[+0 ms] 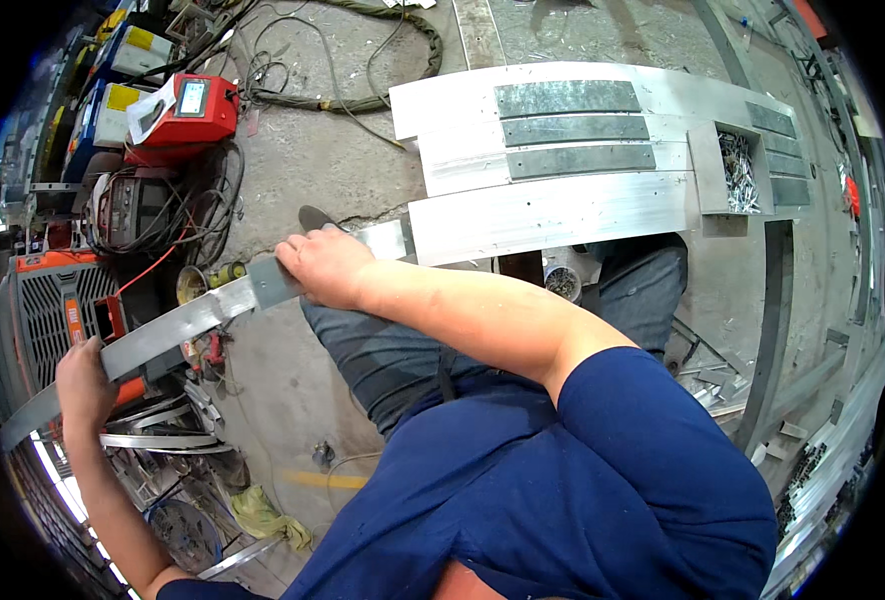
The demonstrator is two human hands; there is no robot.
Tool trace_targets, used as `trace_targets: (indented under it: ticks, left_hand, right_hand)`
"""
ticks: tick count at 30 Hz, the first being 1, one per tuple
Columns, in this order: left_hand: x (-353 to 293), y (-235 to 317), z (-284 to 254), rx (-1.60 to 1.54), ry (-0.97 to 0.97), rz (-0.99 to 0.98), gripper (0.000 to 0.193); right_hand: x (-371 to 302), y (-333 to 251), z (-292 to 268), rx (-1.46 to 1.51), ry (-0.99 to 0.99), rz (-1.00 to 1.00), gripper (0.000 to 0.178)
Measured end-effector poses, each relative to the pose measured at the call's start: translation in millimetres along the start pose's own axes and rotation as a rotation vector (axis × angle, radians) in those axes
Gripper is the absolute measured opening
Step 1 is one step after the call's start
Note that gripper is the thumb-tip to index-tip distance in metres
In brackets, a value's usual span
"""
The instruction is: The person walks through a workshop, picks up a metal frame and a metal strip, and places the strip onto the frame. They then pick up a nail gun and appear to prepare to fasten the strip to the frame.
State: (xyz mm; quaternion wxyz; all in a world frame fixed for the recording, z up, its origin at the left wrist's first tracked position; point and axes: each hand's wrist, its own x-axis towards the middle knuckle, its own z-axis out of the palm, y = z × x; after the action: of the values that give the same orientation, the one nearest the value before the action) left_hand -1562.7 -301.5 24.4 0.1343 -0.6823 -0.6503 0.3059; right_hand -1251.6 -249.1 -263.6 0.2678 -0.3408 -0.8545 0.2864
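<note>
A long, flat silvery metal bar (183, 324) stretches from the far left toward the bench-like stack of wide metal profiles (553, 205). A dull grey plate (272, 283) sits across the bar, and the bar's right end is close to the stack's left edge. My left hand (85, 387) is closed round the bar toward its left end. Farther along, my right hand (325, 266) grips the bar just right of the grey plate, its fingers over the far edge and its underside hidden.
Grey strips (575, 130) and an open box of rivets (739, 172) lie on the profiles. A small tub (563, 283) stands beneath. To the left are a red machine (191, 110), an orange-and-grey unit (63, 315) and coiled cables (213, 205). A steel post (769, 320) stands at right.
</note>
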Motion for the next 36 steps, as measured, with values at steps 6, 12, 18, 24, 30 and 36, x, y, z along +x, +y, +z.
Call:
trace_targets:
  ticks: [6,12,18,24,30,36]
  left_hand:
    - [64,39,76,-0.280,-0.166,0.006,0.033]
    - [108,78,139,-0.477,-0.216,0.111,0.024]
    - [132,118,213,-0.519,-0.186,0.217,0.033]
    - [145,201,225,-0.630,-0.174,0.286,0.034]
    - [158,279,196,-0.632,-0.139,0.358,0.029]
    - [169,336,164,-0.617,-0.169,0.424,0.028]
  right_hand:
    - [-6,33,4,-0.081,-0.168,0.123,0.042]
    - [-14,54,6,-0.092,-0.266,0.236,0.033]
    - [-62,60,-63,0.044,-0.007,0.156,0.072]
    - [-196,96,-163,-0.328,0.406,0.462,0.050]
    - [-336,99,-194,-0.616,0.435,0.784,0.048]
    - [-379,96,-156,-0.556,0.371,0.818,0.064]
